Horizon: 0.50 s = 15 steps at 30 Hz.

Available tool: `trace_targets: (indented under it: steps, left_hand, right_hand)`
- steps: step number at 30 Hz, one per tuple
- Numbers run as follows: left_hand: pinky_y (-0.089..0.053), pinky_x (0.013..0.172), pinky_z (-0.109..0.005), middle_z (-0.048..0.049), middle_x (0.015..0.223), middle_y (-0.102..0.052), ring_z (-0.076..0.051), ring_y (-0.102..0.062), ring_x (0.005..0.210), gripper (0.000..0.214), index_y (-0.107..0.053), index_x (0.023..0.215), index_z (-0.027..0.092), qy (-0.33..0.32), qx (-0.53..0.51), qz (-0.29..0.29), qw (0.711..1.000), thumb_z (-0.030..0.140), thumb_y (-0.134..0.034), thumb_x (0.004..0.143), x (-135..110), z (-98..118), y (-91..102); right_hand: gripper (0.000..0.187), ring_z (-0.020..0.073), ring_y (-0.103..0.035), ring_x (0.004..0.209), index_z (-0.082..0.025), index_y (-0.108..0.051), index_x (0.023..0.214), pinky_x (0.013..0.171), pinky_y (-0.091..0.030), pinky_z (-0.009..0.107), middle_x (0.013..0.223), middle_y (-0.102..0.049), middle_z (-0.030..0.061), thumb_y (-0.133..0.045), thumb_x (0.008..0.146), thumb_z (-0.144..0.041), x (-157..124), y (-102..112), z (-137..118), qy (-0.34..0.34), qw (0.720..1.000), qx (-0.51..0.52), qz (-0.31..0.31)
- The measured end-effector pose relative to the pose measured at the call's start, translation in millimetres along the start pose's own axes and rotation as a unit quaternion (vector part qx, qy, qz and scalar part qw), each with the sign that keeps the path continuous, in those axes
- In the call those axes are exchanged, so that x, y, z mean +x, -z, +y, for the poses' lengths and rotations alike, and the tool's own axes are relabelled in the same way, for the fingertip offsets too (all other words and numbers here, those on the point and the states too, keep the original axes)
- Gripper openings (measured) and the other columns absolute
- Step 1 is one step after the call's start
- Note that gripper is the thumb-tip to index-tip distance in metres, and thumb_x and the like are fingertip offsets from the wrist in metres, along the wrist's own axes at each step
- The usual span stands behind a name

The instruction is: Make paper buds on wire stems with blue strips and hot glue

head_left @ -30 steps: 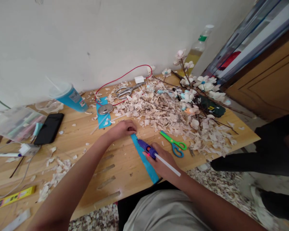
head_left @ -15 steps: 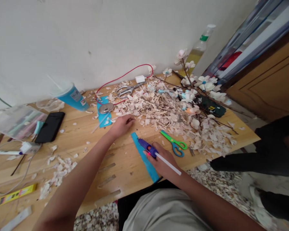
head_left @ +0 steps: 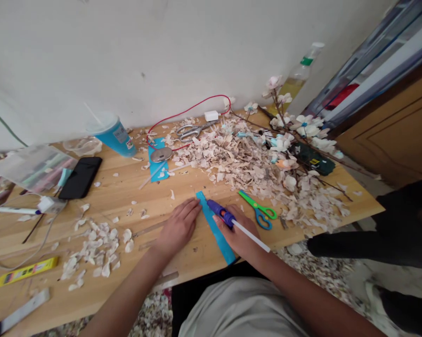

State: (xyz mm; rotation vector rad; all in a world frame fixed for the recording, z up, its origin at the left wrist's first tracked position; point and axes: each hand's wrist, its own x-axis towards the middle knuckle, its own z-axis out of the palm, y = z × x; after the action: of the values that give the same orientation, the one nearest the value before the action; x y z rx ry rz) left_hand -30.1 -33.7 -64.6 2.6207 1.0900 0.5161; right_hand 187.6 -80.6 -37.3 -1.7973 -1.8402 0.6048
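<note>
My right hand [head_left: 240, 229] is wrapped round a purple glue gun [head_left: 216, 208], and a white glue stick [head_left: 251, 235] sticks out of its back end. The nozzle points up and left, over the upper part of a long blue strip [head_left: 222, 243] lying on the table. My left hand [head_left: 178, 227] lies flat on the wood with its fingers stretched out, the fingertips at the strip's left edge near its top. Green and blue scissors [head_left: 258, 209] rest just right of my right hand. Behind both hands spreads a heap of pale petal-like flakes [head_left: 228, 154].
White-flowered branches [head_left: 302, 126] and a bottle [head_left: 297, 77] stand at the right back. Grey scissors [head_left: 193, 131], a metal disc [head_left: 161, 155] and a blue cup [head_left: 116, 138] are at the back. A phone [head_left: 80, 178] and yellow box [head_left: 26, 271] lie left. Someone's dark-clothed legs [head_left: 365, 243] are at right.
My left hand has moved from beside the flake heap down toward me, and is now flat by the blue strip. The glue gun stays over the strip. The view has shifted slightly.
</note>
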Motion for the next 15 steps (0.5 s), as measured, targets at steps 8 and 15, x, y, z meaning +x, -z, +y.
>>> trace_targets:
  steps: [8,15]
  left_hand:
    - [-0.042,0.114,-0.049,-0.0105,0.145,-0.053,-0.027,-0.042,0.140,0.049,-0.048,0.144,0.021,0.012,0.006,-0.007,1.000,0.014,-0.043,0.096,-0.6,-0.6,-3.1]
    - [-0.041,0.115,-0.048,-0.0109,0.151,-0.046,-0.028,-0.040,0.141,0.046,-0.053,0.140,0.020,0.022,0.021,-0.021,0.999,0.012,-0.045,0.095,1.7,2.6,-2.3]
  right_hand:
    - [0.027,0.0213,-0.065,0.085,-0.023,-0.060,0.091,0.072,-0.048,0.030,0.089,-0.068,0.0045,-0.050,0.098,-0.047,6.1,2.1,-3.1,0.020,1.000,0.008,0.019]
    - [0.030,0.0205,-0.064,0.076,-0.024,-0.058,0.083,0.068,-0.046,0.030,0.078,-0.066,0.0031,-0.050,0.098,-0.049,6.1,-2.1,-10.0,0.012,1.000,0.022,0.015]
